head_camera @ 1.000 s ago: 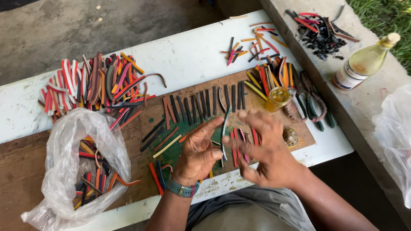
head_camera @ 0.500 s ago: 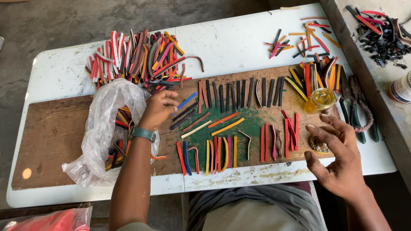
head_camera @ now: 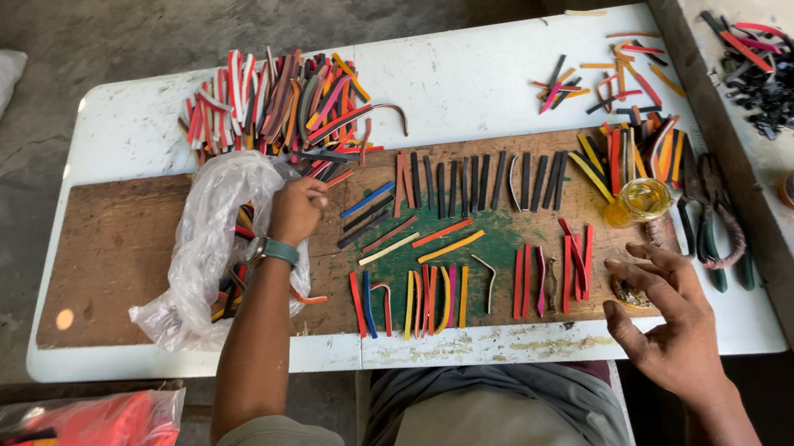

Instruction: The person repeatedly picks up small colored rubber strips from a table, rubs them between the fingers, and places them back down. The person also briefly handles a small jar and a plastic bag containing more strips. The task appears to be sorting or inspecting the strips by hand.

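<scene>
1. Here we see the left hand point(head_camera: 297, 209) at the mouth of a clear plastic bag point(head_camera: 210, 241), fingers curled in; we cannot tell whether they pinch a strip or the bag's edge.
2. The bag lies on the left part of a wooden board point(head_camera: 110, 260) and holds coloured strips.
3. Our right hand point(head_camera: 663, 319) hovers over the near right edge of the white table point(head_camera: 460, 71), fingers spread and loose, gripping nothing.
4. Between the hands, sorted strips point(head_camera: 424, 298) lie in rows on the board.
5. A heap of mixed strips point(head_camera: 274, 104) sits on the far left side, just beyond the bag.
6. Pliers point(head_camera: 712, 217) and a small yellow cup point(head_camera: 645, 199) rest at right.
</scene>
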